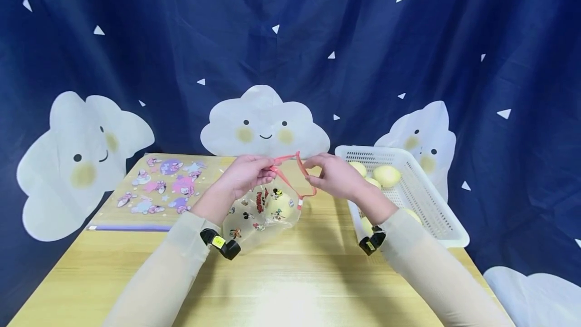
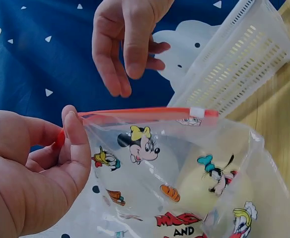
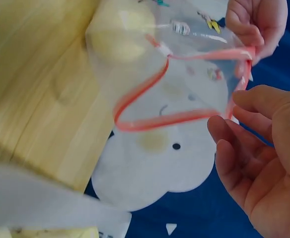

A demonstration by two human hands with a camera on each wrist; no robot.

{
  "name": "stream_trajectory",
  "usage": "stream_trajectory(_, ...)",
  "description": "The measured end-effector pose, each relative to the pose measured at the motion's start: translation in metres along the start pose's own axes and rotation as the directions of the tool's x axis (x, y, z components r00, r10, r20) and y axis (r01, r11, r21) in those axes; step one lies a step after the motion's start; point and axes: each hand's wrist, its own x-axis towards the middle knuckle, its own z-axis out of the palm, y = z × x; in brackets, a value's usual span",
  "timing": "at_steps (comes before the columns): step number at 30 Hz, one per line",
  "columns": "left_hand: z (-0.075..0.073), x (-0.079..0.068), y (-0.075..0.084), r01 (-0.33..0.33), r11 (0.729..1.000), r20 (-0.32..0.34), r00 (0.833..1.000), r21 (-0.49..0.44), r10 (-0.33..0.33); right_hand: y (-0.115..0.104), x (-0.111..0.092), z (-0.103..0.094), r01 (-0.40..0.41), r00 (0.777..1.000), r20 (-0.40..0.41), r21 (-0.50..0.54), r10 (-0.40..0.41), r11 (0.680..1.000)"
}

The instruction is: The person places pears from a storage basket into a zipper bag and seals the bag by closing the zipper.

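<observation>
A clear zip bag [image 1: 260, 224] with cartoon prints and a red zip edge hangs low over the table, its mouth spread apart. My left hand [image 1: 247, 174] pinches one end of the red edge between thumb and fingers. Inside the bag a pale yellow lemon [image 3: 122, 37] shows through the plastic. A white slider [image 2: 197, 112] sits near the far end of the zip. Beside the mouth, my right hand [image 1: 335, 175] has loosely bent fingers close to the red edge; in the left wrist view it hangs above the edge, apart from it.
At right, a white perforated basket [image 1: 431, 196] holds several lemons [image 1: 387, 176]. A larger flat zip bag [image 1: 150, 216] with pink and purple prints and a purple zip lies on the wooden table [image 1: 113, 276] at left. Behind hangs a dark blue curtain [image 1: 290, 64] with cloud faces.
</observation>
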Motion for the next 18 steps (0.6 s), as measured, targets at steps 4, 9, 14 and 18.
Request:
stream_trajectory(4,-0.002,-0.001,0.000,0.008,1.000,-0.022,1.000,-0.002,-0.008,0.014,-0.003,-0.009,-0.057,0.998,-0.021,0.027,0.057,0.998)
stream_trajectory(9,-0.003,0.000,0.001,0.008,1.000,-0.032,0.999,0.003,-0.008,0.042,-0.007,-0.022,-0.142,0.989,-0.038,0.054,0.145,0.988)
stream_trajectory(14,-0.002,0.000,0.003,-0.007,1.000,-0.024,1.000,0.001,0.007,0.077,-0.014,-0.034,-0.261,0.964,-0.036,0.071,0.264,0.963)
stream_trajectory(18,-0.001,-0.002,0.005,-0.018,1.000,-0.016,1.000,-0.005,0.018,0.102,-0.022,-0.041,-0.349,0.936,-0.030,0.065,0.352,0.935)
